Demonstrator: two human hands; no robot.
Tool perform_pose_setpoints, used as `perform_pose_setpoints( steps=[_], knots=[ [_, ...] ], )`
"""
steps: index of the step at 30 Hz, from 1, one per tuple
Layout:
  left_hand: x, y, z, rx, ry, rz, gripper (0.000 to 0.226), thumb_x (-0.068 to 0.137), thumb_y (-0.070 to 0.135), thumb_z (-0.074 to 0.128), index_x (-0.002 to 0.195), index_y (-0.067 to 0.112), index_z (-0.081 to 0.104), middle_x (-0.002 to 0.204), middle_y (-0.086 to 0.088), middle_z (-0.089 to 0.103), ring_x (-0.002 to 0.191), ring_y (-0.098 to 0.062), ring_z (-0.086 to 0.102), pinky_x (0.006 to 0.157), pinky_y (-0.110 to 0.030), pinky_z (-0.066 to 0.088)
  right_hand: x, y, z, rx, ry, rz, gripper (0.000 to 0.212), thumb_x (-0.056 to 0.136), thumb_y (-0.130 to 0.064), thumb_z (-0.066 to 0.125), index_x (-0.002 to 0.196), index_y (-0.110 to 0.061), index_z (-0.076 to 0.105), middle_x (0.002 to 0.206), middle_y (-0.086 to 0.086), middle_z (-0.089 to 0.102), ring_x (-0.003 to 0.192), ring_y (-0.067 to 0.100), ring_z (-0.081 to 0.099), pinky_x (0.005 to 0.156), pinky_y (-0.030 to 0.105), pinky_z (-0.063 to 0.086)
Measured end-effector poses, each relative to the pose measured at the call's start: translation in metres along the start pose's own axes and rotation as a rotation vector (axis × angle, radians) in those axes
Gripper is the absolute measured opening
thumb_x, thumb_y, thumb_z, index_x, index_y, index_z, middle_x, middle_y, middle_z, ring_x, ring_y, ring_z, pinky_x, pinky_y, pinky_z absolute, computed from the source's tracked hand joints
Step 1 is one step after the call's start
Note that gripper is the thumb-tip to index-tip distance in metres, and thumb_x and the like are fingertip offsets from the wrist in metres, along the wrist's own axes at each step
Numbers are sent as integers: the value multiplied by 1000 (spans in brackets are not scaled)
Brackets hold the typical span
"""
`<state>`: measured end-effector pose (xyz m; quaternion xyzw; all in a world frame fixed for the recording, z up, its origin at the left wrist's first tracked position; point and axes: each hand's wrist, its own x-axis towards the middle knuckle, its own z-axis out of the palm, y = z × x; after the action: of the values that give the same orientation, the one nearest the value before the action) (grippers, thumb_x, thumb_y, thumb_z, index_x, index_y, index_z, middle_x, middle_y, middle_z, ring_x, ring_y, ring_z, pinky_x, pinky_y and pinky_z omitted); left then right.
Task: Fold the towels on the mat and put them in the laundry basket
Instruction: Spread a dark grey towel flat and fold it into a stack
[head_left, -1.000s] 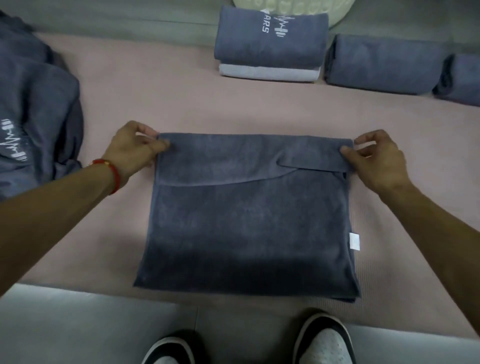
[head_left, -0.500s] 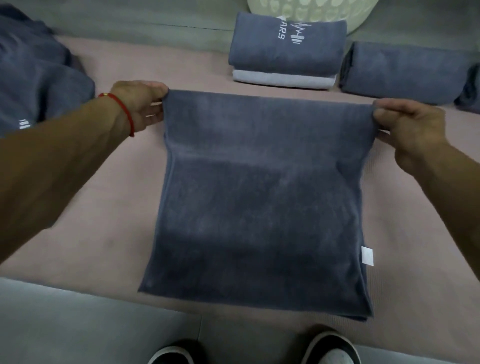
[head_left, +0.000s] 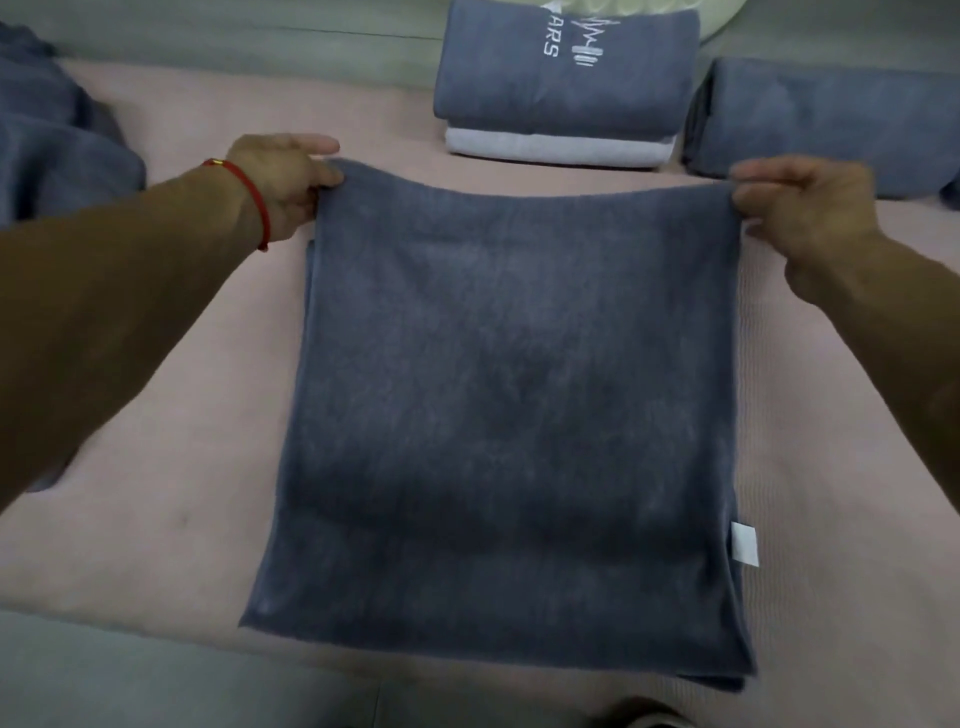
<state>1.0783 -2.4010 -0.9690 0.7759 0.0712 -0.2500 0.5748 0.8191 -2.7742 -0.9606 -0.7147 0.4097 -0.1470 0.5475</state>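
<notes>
Towel (head_left: 509, 415), blue-grey, at the centre of a pink mat (head_left: 156, 519), seen from the head camera. Left hand (head_left: 283, 182), at 10 o'clock from the towel's centre, pinches the far left corner between thumb and curled fingers; a red cord (head_left: 254, 202) circles that wrist. Right hand (head_left: 810, 208), at 2 o'clock, pinches the far right corner, fingers curled over the edge. Far edge runs taut between the two hands with a slight sag at mid-span; near edge rests on the mat at 6 o'clock, close to the mat's border. White tag (head_left: 744, 543) projects from the right edge at 4 o'clock. Folded stack (head_left: 563, 78) lies on the mat at 12 o'clock: a blue towel with white lettering over a pale towel (head_left: 556, 150). Second folded blue towel (head_left: 821, 124) sits just beside the stack at 1 o'clock. Crumpled blue pile (head_left: 57, 140) lies at 10 o'clock, well apart from the held towel. Basket (head_left: 719, 21), pale, shows only as a rim behind the stack at the top edge. Grey floor (head_left: 156, 675) borders the mat at 7 o'clock.
</notes>
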Motion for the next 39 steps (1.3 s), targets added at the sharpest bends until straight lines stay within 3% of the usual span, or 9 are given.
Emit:
perform_pose_setpoints(
  steps=[4,7,11,16,19,21,25,30,39],
  knots=[
    [6,4,-4,-153,61,46,33,86,-3,55,101,21,72,103,-7,66,91,-17,65,80,-25,58,-3,-9,-2,272,40,0,19,84,-6,69,89,-24,74,83,-5,72,76,8,68,67,25,54],
    [7,-12,-6,-5,56,7,31,86,-1,55,99,21,74,98,-3,67,89,-16,61,68,-21,54,-7,0,3,243,8,80,7,83,-15,72,80,-21,71,69,-2,66,60,12,61,53,23,45],
    [12,-16,-4,99,89,-29,15,90,26,72,103,22,77,103,1,72,90,-14,66,69,-25,56,-1,5,10,34,-78,88,7,89,-24,74,96,-24,71,75,4,67,52,15,59,48,26,47],
    [19,-3,4,175,108,46,7,93,17,69,95,22,73,89,7,68,76,-7,61,59,-20,51,17,-3,20,-76,-106,29,36,88,10,64,113,-15,69,81,0,68,40,5,54,44,19,48],
    [21,3,2,132,131,132,11,92,12,69,91,23,73,87,5,68,79,-8,64,67,-18,55,24,-5,15,-21,-3,-62,37,87,13,61,118,-5,69,75,-8,70,50,1,60,53,16,49],
    [18,0,0,110,112,118,16,91,11,70,102,22,71,89,1,68,81,-11,64,75,-24,58,22,2,11,-29,-25,-77,38,91,7,61,127,-8,65,94,-2,71,65,1,67,66,17,54],
    [-5,-18,-4,339,172,179,23,85,18,72,108,22,68,93,-8,71,81,-20,68,86,-37,60,3,32,7,-492,-20,-155,40,96,-26,62,135,-18,59,124,6,66,110,25,65,98,34,50],
    [-80,-77,-18,844,123,435,38,90,20,67,127,11,59,109,-19,65,99,-35,62,94,-40,50,-81,72,5,-797,-86,-348,48,93,-33,57,135,-9,55,120,21,63,105,42,59,92,48,51],
    [-232,-187,-54,977,85,597,50,84,4,69,132,5,55,117,-28,49,101,-48,51,90,-57,50,-237,108,-24,-804,-28,-209,45,95,-23,63,135,-11,49,124,15,54,107,32,54,91,43,49]
  ],
)
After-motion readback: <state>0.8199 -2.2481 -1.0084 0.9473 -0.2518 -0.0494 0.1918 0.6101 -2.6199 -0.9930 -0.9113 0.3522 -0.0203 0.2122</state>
